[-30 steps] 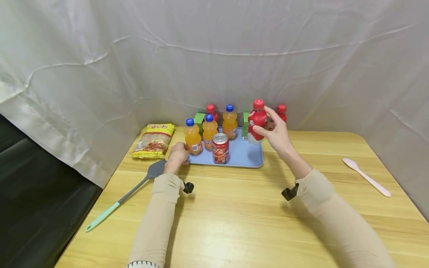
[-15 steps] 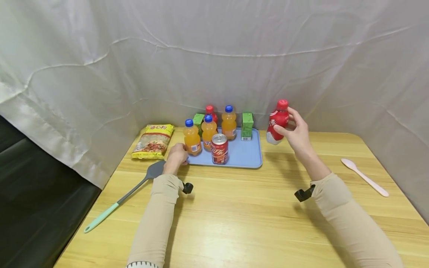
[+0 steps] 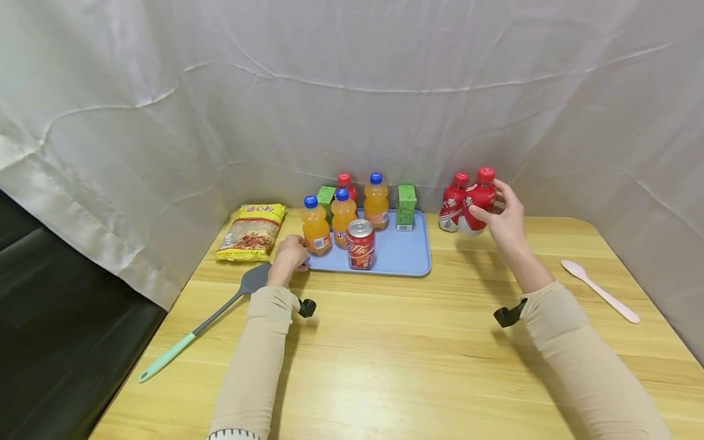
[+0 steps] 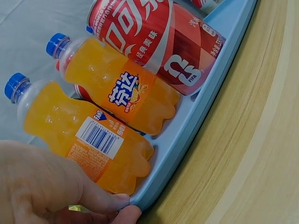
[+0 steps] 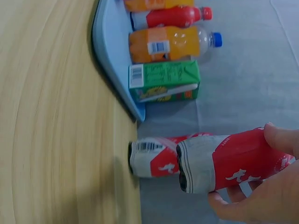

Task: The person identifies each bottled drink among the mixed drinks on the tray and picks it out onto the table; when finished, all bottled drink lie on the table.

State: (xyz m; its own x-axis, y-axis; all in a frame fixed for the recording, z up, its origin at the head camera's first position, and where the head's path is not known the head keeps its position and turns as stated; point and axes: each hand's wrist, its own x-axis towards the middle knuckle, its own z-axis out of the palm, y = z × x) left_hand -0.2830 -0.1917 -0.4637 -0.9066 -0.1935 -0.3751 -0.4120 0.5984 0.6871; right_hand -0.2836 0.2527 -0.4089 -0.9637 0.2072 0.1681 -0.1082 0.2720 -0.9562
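Note:
My right hand (image 3: 507, 221) holds a red-and-white drink bottle (image 3: 480, 198) by its upper part, fingers and thumb around it. In the right wrist view the base of this bottle (image 5: 233, 163) is off the table. A second red-and-white bottle (image 3: 453, 201) stands on the table just left of it, partly covered by the held one in the right wrist view. My left hand (image 3: 289, 256) pinches the front left corner of the blue tray (image 3: 404, 260). Right beside that hand stands an orange soda bottle (image 4: 88, 140) on the tray.
On the tray are a red soda can (image 3: 361, 245), more orange soda bottles (image 3: 376, 201), green drink cartons (image 3: 406, 208) and a red-capped bottle (image 3: 344, 182). A yellow pasta bag (image 3: 252, 232) and a spatula (image 3: 209, 318) lie left; a pink spoon (image 3: 599, 291) lies right. A curtain (image 3: 352, 91) hangs behind.
My right hand has carried the red-and-white bottle rightward from above the tray, past the second bottle to its right side. The left hand stays at the tray corner.

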